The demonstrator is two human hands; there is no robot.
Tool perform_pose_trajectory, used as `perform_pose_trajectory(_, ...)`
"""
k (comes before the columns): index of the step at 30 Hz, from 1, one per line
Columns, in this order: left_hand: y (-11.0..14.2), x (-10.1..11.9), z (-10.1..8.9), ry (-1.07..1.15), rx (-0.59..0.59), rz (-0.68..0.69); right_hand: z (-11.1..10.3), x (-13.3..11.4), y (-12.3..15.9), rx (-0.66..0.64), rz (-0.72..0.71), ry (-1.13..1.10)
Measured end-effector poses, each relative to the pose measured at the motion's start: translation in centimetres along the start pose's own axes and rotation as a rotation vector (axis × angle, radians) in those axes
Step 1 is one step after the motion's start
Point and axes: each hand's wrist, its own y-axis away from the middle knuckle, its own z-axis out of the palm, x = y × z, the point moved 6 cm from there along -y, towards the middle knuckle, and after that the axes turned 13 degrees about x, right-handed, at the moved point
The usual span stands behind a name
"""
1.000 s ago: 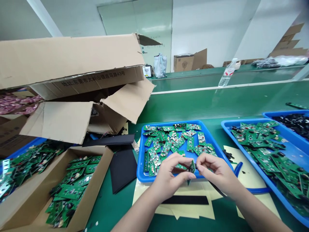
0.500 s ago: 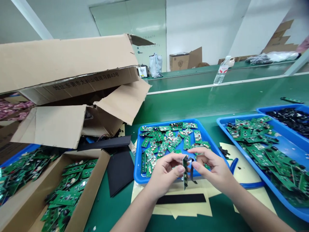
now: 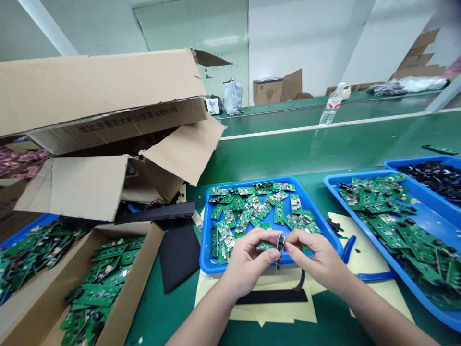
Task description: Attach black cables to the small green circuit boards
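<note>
My left hand [image 3: 248,255] and my right hand [image 3: 319,254] meet above the front of a blue tray [image 3: 204,247]. Between my fingertips, a small green circuit board [image 3: 278,252] stands edge-on, pinched by my left hand. My right fingertips pinch at its top edge, seemingly on a thin black strip [image 3: 300,281] that curves down below my right palm. The fingers hide most of the board. Under my hands the tray holds a loose layer of green circuit boards [image 3: 252,211].
A cardboard box of green boards [image 3: 144,259] stands to the left, beneath large torn flaps. A black foam sheet [image 3: 180,254] lies beside it. Blue-handled cutters [image 3: 348,250] rest on yellow paper [image 3: 273,312], and a second blue tray of boards [image 3: 360,179] sits right.
The board has turned from tilted to nearly edge-on, and my fingertips have closed in around its top. The black strip no longer loops beside the board and now hangs lower, under my right hand.
</note>
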Motion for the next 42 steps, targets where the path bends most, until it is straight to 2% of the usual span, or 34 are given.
perform_pose_trajectory(5,0.1,0.1,0.3,-0.068,-0.039,0.032,-0.8,0.0,-0.2,0.11,-0.009,0.021)
perform_pose_trajectory(13,0.1,0.5,0.6,-0.168,-0.123,0.077,-2.0,-1.3,0.2,0.334,-0.262,0.135)
perform_pose_trajectory(18,0.1,0.2,0.5,-0.16,-0.205,-0.023,-2.0,-1.1,0.5,0.376,-0.37,0.195)
perform_pose_trajectory(21,0.1,0.0,0.4,-0.157,-0.178,-0.067,-2.3,-0.5,0.2,0.391,-0.319,0.202)
perform_pose_trajectory(24,0.4,-0.1,0.7,-0.164,-0.175,-0.086,-3.6,0.7,-0.3,0.485,-0.149,0.146)
perform_pose_trajectory(28,0.4,0.2,0.6,-0.207,-0.1,0.013,-4.8,1.8,-0.3,0.626,-0.002,0.007)
perform_pose_trajectory(33,-0.2,0.3,-0.5,-0.221,0.025,0.111,-4.2,2.1,-0.1,0.64,-0.054,-0.057)
perform_pose_trajectory(36,-0.4,0.5,-0.9,-0.225,0.077,0.163,-4.6,1.8,0.2,0.718,-0.145,-0.006)
perform_pose_trajectory(38,-0.4,0.9,-0.9,-0.258,0.086,0.211,-4.5,1.5,0.1,0.66,-0.184,0.019)
perform_pose_trajectory(42,-0.1,1.4,-0.5,-0.373,0.051,0.301,-2.3,0.4,-0.2,0.271,-0.223,0.012)
